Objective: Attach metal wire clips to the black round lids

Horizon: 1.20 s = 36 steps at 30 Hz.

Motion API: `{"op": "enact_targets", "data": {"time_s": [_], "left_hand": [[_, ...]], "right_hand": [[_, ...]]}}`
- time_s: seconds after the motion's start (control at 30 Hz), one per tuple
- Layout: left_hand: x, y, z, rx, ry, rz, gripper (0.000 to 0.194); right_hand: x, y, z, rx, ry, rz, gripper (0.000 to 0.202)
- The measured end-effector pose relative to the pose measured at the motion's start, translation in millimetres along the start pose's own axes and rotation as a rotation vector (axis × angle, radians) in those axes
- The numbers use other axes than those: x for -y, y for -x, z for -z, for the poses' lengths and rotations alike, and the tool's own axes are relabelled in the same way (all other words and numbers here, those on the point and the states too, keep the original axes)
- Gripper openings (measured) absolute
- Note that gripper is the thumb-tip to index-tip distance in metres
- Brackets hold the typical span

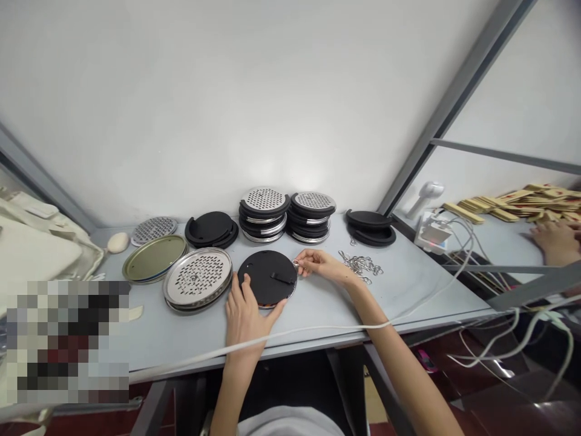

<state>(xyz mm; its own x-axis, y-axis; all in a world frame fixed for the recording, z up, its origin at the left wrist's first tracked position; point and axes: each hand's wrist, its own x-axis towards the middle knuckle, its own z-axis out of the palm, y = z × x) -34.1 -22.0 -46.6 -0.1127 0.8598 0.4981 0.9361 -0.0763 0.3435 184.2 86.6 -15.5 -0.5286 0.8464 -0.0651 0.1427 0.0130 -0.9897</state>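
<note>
A round black disc (263, 275) lies on the grey table in front of me, a strap-like piece on its face. My left hand (247, 309) holds its lower left edge, thumb on the near rim and fingers on the left side. At the disc's right edge, my right hand (320, 264) pinches a small metal clip (296, 263). More metal clips (361, 265) lie in a loose pile right of that hand. Left of the disc, a perforated silver plate (197, 277) tops a stack.
Behind stand two stacks of discs (264, 215) (313, 217). Black rings (371, 228) lie at back right, black discs (211, 229) and an olive lid (154, 259) at left. A white cable (318, 327) crosses the front. Another person's hand (556, 236) is far right.
</note>
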Motion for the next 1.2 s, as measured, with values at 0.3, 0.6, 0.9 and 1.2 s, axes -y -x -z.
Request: {"op": "enact_targets", "data": {"time_s": [0.3,0.6,0.9,1.2], "left_hand": [[3.6,0.2,3.9,0.019,0.065,-0.041,0.079],[4.7,0.7,11.3,0.001,0.251,0.008,0.061],[-21.8,-43.6,24.9,0.223,0.795,0.009,0.03],[-42.7,-71.5,13.4,0.389,0.938,0.053,0.011]], "right_hand": [[-1.2,-0.2,-4.3,-0.049,0.007,0.002,0.038],[3.1,1.7,-5.1,-0.068,-0.047,0.012,0.038],[15.5,10.0,-9.3,0.056,-0.16,0.085,0.035],[20.6,15.3,-9.9,0.198,-0.193,0.089,0.031]]}}
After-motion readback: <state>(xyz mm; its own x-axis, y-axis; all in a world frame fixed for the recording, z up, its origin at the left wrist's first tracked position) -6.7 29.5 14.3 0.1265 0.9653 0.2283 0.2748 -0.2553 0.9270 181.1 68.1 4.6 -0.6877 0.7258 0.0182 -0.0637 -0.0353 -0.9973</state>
